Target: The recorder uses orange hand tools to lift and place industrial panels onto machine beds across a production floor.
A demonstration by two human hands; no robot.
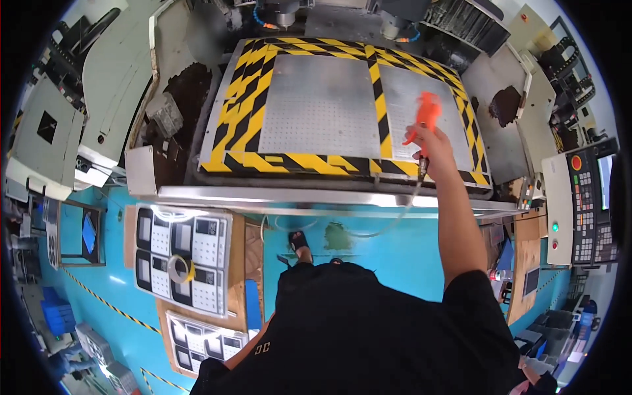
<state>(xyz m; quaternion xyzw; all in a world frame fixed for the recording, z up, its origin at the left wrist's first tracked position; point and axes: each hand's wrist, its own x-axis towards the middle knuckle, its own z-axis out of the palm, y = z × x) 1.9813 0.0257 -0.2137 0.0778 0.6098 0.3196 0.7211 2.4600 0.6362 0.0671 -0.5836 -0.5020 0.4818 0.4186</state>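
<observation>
My right hand (434,146) is closed round the handle of an orange-red air blow gun (428,110), its nozzle end blurred. A thin clear hose (401,214) hangs from the gun's lower end and curves down toward the floor. Gun and hand are over the right part of a perforated metal plate (319,108), which is bordered and divided by yellow-and-black striped tape (276,162). Of my left arm only a strip of forearm (247,349) shows beside my black shirt; the left hand itself is out of sight.
At the left, a wooden bench (237,283) bears trays of grey-white panels (181,230) with dark windows, and a tape roll (179,269) on top. A metal rail (309,195) runs along the machine's front. Machine spindles (284,16) hang beyond the plate. A control panel (579,204) stands right.
</observation>
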